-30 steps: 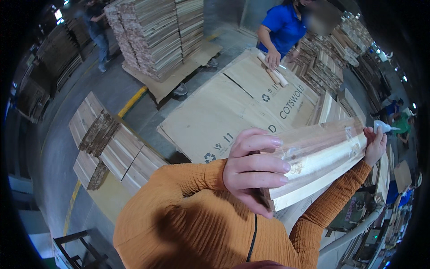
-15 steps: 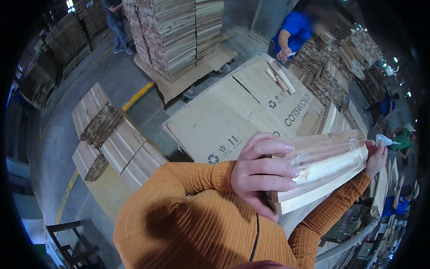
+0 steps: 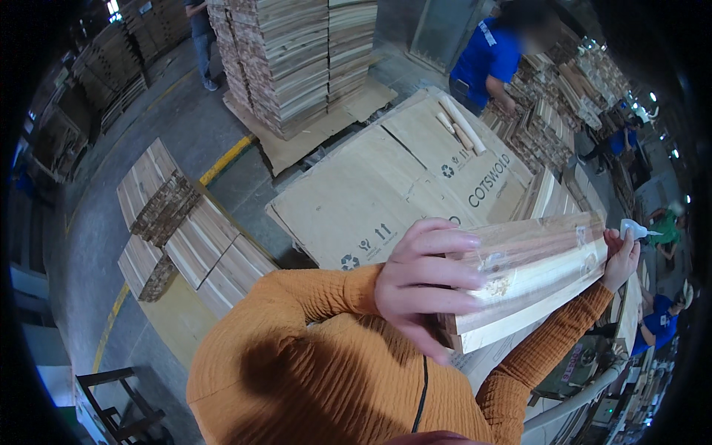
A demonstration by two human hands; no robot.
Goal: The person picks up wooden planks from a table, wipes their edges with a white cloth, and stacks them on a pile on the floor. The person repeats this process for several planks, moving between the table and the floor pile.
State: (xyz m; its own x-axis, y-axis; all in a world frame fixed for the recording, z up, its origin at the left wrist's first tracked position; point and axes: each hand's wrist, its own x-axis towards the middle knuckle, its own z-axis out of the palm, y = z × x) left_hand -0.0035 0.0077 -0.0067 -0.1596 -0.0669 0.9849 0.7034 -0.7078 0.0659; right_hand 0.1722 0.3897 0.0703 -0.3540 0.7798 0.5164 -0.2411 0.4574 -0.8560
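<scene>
Wood block (image 3: 538, 267), probably stiff, fairly heavy and best held at its 2 ends, was raised before the orange top (image 3: 319, 378); left hand (image 3: 419, 278) clasped 1 end, right hand (image 3: 623, 257) steadied the other, holding a white bottle (image 3: 632, 229); cardboard (image 3: 345, 185) lay beyond.

The wooden board (image 3: 534, 278) spans from the left hand (image 3: 423, 278) at its left end to the right hand (image 3: 624, 259) at its right, the nozzle bottle (image 3: 633, 228) in the latter. Beyond lies cardboard (image 3: 341, 196), rods (image 3: 466, 127) on its far part. Behind it, leftward, stands a tall board stack (image 3: 289, 67); low board stacks (image 3: 152, 185) lie nearer, left of the cardboard; a co-worker (image 3: 486, 63) stands behind the rods.
</scene>
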